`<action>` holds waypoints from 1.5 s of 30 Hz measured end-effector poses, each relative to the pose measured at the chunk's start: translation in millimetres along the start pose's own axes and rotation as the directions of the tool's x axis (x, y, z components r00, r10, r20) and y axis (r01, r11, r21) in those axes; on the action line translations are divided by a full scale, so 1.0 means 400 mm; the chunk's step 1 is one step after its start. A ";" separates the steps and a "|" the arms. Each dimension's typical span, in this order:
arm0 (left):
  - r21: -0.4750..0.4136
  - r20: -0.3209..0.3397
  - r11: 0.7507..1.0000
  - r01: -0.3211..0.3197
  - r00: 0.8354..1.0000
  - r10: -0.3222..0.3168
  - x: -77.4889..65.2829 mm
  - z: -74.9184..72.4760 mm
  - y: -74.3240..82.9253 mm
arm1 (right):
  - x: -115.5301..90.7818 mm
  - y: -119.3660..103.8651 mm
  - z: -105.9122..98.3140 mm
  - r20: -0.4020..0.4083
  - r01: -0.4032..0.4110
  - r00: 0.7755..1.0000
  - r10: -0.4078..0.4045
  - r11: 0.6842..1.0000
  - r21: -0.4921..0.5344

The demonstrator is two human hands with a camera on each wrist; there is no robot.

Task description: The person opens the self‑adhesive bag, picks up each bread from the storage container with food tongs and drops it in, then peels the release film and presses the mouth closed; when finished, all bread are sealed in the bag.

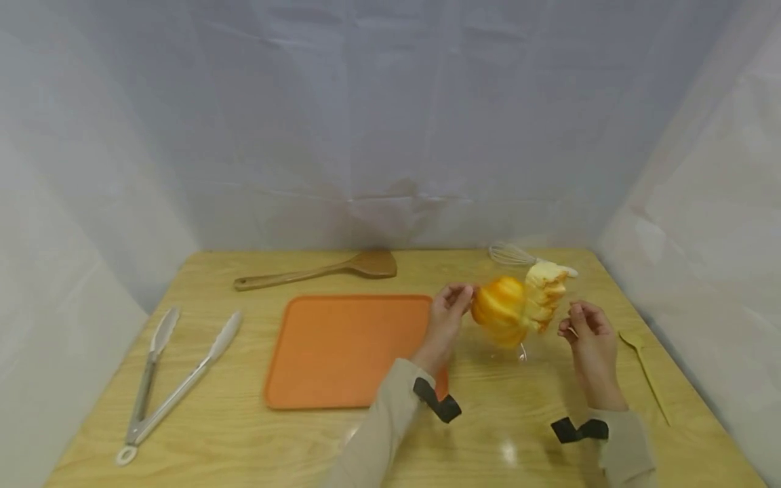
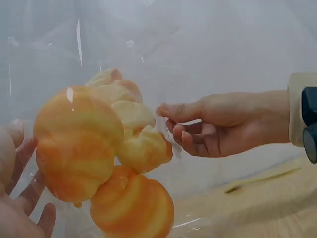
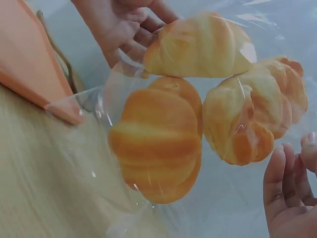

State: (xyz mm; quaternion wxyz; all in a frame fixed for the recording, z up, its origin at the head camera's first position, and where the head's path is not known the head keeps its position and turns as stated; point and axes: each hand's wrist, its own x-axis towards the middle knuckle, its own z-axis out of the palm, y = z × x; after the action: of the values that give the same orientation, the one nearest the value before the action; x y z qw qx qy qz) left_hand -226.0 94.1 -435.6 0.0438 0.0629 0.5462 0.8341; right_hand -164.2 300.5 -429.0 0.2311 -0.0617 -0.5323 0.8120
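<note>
A clear plastic bag (image 3: 94,163) with several bread rolls is held up over the table's right half. Rounded orange-yellow rolls (image 1: 502,305) hang on its left side in the head view, and a paler, knobbly bread (image 1: 545,295) on its right. My left hand (image 1: 444,322) grips the bag's left side, beside the rounded rolls. At the other side, the right hand (image 1: 593,349) pinches the plastic between thumb and fingers. Through the film in the left wrist view, left-hand fingers (image 2: 32,196) show partly. The bag's outline is hard to see in the head view.
An orange tray (image 1: 348,352) lies under the left forearm. Open metal tongs (image 1: 177,386) are at left, a wooden turner (image 1: 317,270) behind the tray. A whisk (image 1: 512,255) lies at the back right and a yellow spoon (image 1: 649,379) right of the right hand.
</note>
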 end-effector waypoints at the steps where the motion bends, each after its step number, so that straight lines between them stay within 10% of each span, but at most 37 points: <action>1: 0.008 -0.003 1.000 -0.024 1.000 0.024 0.003 0.002 0.012 | 0.001 -0.008 0.008 0.000 0.019 1.000 -0.019 1.000 -0.001; 17: 0.066 0.001 0.994 -0.089 0.996 0.089 -0.003 0.002 0.035 | -0.013 -0.012 0.049 0.047 0.085 0.995 -0.085 0.996 -0.010; 25: -0.028 -0.054 0.996 -0.080 0.995 0.078 -0.009 -0.002 0.028 | -0.013 -0.006 0.028 0.075 0.081 0.992 -0.101 0.968 0.237; 39: -0.063 0.021 0.998 -0.024 0.999 0.025 -0.028 -0.014 -0.049 | -0.016 0.068 -0.009 0.380 -0.106 0.920 -0.094 0.875 0.472; 45: -0.014 -0.024 0.996 -0.091 0.996 0.091 -0.021 0.000 -0.045 | -0.016 0.050 -0.005 0.327 -0.029 0.943 -0.066 0.961 0.276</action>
State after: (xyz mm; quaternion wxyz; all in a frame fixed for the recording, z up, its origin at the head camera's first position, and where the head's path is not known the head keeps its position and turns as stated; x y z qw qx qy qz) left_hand -217.8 100.0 -452.7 -0.0002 0.0774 0.5369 0.8401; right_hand -164.2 292.8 -448.7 0.1519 0.1148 -0.4453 0.8749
